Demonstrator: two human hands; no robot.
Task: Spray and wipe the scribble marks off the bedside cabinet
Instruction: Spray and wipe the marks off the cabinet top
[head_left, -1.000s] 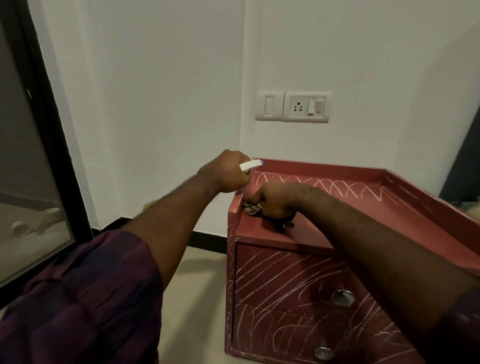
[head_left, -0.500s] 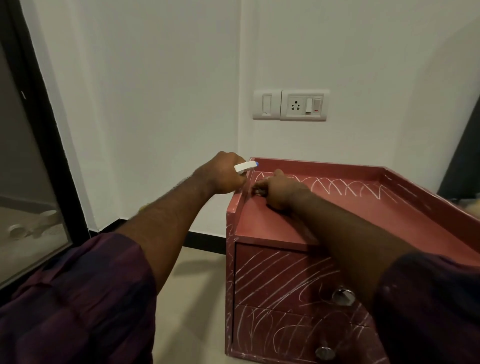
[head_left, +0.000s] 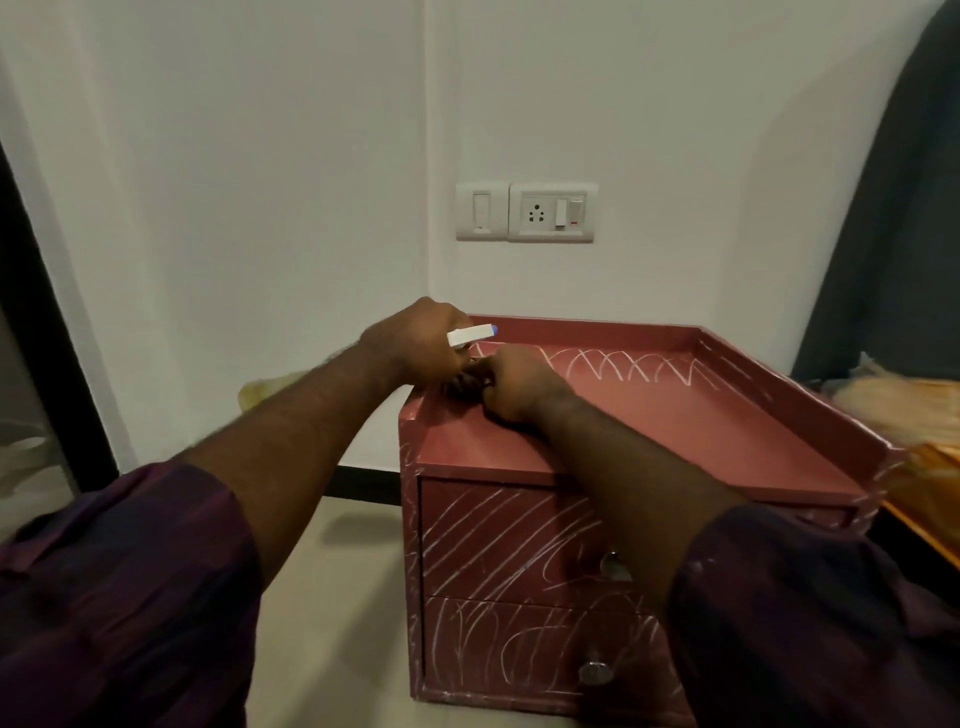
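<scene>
The right hand (head_left: 517, 384) is clenched around a dark cloth (head_left: 464, 383), grasping it in a tight grip and pressing it down at the back left corner of the cabinet top. The left hand (head_left: 415, 343), touching the right from the left, has its grip closed around a spray bottle (head_left: 470, 335). Only the bottle's white nozzle with a blue tip shows past the fingers, pointing right over the cabinet's rear rim. Whether the left fingers also touch the cloth cannot be told.

Both hands sit at the middle of the frame over the red bedside cabinet (head_left: 675, 431), whose top has a low raised rim like a tray and holds only the cloth. White scribble marks (head_left: 623, 364) loop along the back of the top, just right of the cloth. More cover the upper drawer (head_left: 493, 535) and lower drawer (head_left: 498, 644) below. Both drawers are shut, so their contents are hidden.

A switch plate (head_left: 524, 212) sits on the white wall above, and a dark curtain (head_left: 883, 234) hangs at the upper right.
</scene>
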